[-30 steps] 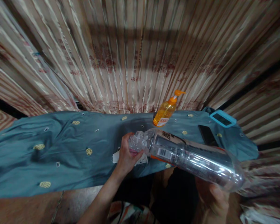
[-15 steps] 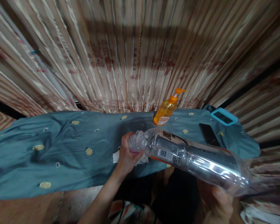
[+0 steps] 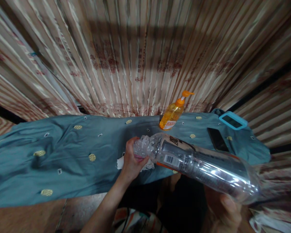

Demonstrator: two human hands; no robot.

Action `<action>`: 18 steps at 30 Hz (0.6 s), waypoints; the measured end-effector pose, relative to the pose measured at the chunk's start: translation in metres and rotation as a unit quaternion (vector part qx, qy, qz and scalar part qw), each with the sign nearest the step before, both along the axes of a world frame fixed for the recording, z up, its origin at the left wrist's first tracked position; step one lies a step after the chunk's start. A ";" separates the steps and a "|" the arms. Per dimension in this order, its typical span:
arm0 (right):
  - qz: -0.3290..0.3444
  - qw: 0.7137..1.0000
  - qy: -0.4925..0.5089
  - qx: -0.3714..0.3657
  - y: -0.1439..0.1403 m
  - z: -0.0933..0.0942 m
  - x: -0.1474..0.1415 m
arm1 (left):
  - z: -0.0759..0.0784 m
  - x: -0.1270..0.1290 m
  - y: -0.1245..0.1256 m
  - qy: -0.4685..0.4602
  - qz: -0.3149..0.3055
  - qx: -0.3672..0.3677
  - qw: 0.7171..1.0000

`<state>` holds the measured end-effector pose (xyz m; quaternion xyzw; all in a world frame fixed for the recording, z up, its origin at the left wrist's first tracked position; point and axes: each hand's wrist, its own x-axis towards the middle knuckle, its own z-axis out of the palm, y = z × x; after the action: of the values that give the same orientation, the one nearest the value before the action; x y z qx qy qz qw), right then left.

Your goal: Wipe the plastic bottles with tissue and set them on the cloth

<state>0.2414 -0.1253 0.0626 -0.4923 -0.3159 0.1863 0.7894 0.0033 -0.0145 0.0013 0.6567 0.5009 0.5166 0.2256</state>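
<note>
Head view: one large clear plastic bottle (image 3: 196, 163) is held nearly level above the near edge of the desk (image 3: 63, 155), its long axis running from the neck at centre to the base at lower right. The neck end points left and slightly away, where the left hand (image 3: 132, 161) is closed around it. The base is carried by the right hand (image 3: 224, 212), its grip wrapped under the bottle. On the blue patterned cloth are counted one orange pump bottle (image 3: 172, 115), one dark phone (image 3: 217, 139), one blue-framed device (image 3: 232, 120) and one white paper scrap (image 3: 120, 163) beside the left hand.
</note>
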 end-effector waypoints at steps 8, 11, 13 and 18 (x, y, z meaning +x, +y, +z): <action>0.013 1.000 0.018 0.001 0.004 0.015 -0.004 | 0.000 -0.001 0.000 0.005 0.000 0.005 1.000; 0.008 1.000 0.008 0.013 0.005 0.013 -0.003 | -0.001 -0.001 0.000 0.007 0.001 0.011 1.000; -0.001 1.000 0.000 0.019 0.004 0.010 -0.001 | -0.002 -0.001 0.001 0.008 -0.001 0.013 1.000; 0.029 0.999 0.007 0.024 0.004 0.000 0.010 | -0.003 -0.001 0.001 0.005 -0.001 0.016 1.000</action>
<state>0.2517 -0.1210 0.0622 -0.4627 -0.3292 0.2052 0.7971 0.0024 -0.0135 -0.0013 0.6637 0.4929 0.5208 0.2129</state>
